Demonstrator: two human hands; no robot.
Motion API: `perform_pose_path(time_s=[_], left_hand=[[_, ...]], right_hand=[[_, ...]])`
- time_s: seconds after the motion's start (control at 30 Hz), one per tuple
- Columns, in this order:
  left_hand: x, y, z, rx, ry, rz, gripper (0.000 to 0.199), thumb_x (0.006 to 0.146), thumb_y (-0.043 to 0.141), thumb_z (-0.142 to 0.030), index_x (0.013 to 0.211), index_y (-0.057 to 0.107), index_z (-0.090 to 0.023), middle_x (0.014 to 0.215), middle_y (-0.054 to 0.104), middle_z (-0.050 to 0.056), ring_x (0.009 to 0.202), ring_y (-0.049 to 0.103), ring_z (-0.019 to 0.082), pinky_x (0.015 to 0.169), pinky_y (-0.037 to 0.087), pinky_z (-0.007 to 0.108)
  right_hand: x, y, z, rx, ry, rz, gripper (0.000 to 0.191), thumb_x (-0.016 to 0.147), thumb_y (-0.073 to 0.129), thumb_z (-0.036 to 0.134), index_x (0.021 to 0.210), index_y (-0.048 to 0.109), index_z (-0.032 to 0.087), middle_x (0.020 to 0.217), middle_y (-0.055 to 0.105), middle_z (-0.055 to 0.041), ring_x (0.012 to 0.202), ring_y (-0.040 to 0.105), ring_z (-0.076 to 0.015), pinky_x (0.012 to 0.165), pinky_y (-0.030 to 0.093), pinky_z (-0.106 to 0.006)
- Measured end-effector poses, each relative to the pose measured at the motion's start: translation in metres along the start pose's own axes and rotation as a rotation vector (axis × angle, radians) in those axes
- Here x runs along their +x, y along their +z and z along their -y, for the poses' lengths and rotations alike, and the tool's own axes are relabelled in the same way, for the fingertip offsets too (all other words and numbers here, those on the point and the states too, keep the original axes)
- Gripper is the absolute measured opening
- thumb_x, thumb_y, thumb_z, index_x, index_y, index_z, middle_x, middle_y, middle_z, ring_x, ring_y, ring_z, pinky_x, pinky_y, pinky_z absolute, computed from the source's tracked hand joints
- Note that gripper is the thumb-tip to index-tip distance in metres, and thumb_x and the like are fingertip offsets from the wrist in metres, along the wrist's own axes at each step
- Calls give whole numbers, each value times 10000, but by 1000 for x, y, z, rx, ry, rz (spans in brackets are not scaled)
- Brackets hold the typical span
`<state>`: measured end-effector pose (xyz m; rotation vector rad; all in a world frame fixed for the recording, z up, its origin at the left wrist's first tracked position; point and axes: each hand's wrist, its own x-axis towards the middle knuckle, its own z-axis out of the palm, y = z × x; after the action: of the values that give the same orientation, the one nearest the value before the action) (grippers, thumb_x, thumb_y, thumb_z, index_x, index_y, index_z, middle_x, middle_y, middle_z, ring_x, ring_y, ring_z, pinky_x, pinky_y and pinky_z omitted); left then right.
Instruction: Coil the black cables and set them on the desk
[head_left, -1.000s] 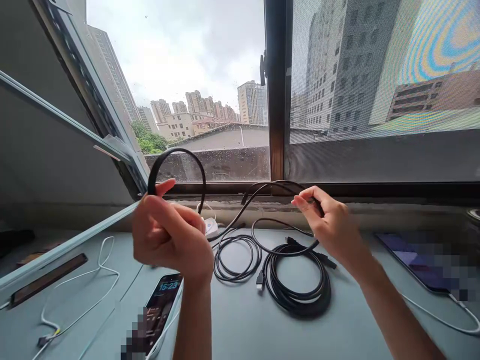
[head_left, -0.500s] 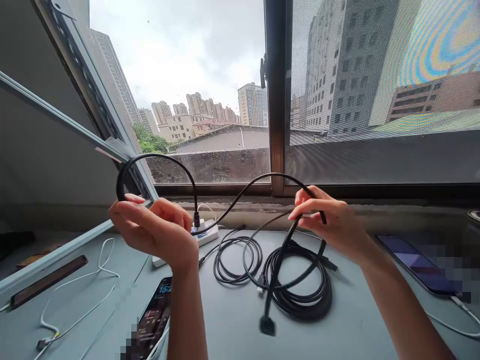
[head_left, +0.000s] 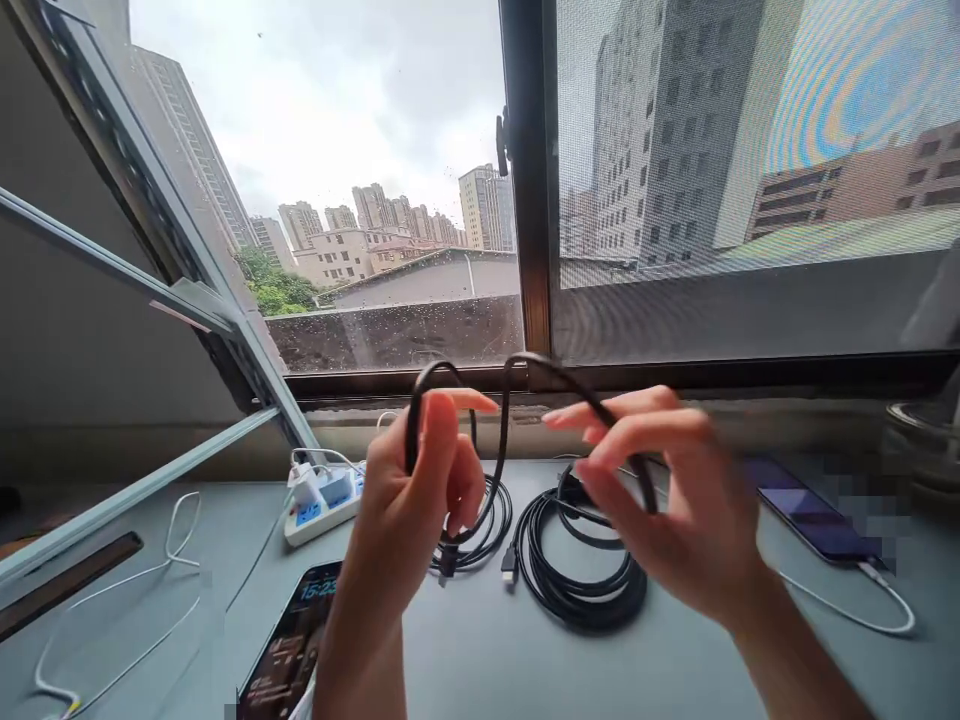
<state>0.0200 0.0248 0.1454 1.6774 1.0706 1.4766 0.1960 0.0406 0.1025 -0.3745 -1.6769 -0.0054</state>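
Note:
A thick black cable (head_left: 504,420) hangs in loops between both hands above the table. My left hand (head_left: 424,480) has closed fingers, with one loop rising over the thumb and index finger; a plug end dangles below it. My right hand (head_left: 660,480) holds the other part of the cable, which runs behind its fingers and across the palm, thumb and fingers bent toward each other. Beneath, a large black coil of cable (head_left: 536,590) with a silver-tipped plug (head_left: 509,568) lies on the table. A smaller black coil (head_left: 501,525) is beside it, partly hidden by my left hand.
A white power strip (head_left: 322,522) with plugs stands left of my left forearm, near a phone (head_left: 281,650) showing a lit screen. Another phone (head_left: 814,515) charges at right. White cable (head_left: 112,580) and a dark bar (head_left: 71,580) lie left. A window frame (head_left: 534,200) rises behind.
My left hand has moved right, toward my right hand, and turned. The cable span between the hands is narrower, and the plug end that hung under my right hand is no longer there.

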Motion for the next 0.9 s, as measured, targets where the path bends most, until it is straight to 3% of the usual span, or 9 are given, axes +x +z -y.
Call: perform_pose_path(time_s=[0.13,0.23,0.33,0.43,0.57,0.63,0.77,0.83,0.9], left_hand=[[8,10,8,-125,-111,-8,578,699,572,-755,735,591,-179,360,377,-66,293,278,35,310,186,143],[11,10,9,-131,-73,-135,432,714,717,-557,615,542,-174,348,312,-89,285,223,9,305,145,124],[12,9,10,-95,35,-101,368,820,616,-469,618,483,-192,373,387,-64,298,310,39,303,200,134],[14,9,13,-133,167,-111,336,874,534,-457,665,422,-220,375,372,-76,301,316,58,315,242,152],[17,6,13,-192,326,-190,360,859,561,-480,662,385,-236,369,334,-89,275,285,66,300,218,174],[18,2,10,-206,383,-242,336,873,545,-436,654,383,-238,354,338,-90,259,277,68,297,226,182],[20,-5,6,-136,450,-297,278,893,488,-424,695,418,-242,323,360,-96,235,286,84,292,247,196],[22,-8,5,-59,497,-349,318,875,481,-506,715,420,-238,317,388,-90,238,316,104,290,258,210],[23,-9,4,8,522,-417,368,851,461,-584,735,407,-239,320,437,-76,253,344,124,293,269,224]], right_hand=[[-4,13,7,-261,-237,194,161,838,617,77,923,596,212,1031,688,26,918,566,-129,749,465,-252],[-2,12,5,-205,-205,298,93,866,618,150,921,614,224,1128,672,43,1012,571,-132,827,464,-264],[4,-2,0,28,29,401,218,850,654,366,1029,605,253,1112,678,23,969,613,-136,886,464,-281],[6,-26,-14,2,375,444,309,876,581,468,1103,598,260,955,698,11,825,652,-134,744,485,-245],[-8,-56,-42,-411,550,412,473,896,462,576,657,628,204,566,592,7,456,514,-106,456,337,-223],[-18,-64,-54,-415,667,539,570,874,435,641,546,564,193,482,523,3,366,420,-95,384,253,-229],[-21,-53,-54,-331,1023,1012,656,794,457,736,435,358,196,423,427,-4,326,312,-84,351,168,-236],[-15,-36,-42,-428,948,1059,664,813,480,688,416,283,194,425,384,-3,345,288,-77,375,159,-235],[-10,-16,-24,-412,851,1086,627,839,460,670,449,389,184,483,477,-25,402,412,-113,408,225,-244]])
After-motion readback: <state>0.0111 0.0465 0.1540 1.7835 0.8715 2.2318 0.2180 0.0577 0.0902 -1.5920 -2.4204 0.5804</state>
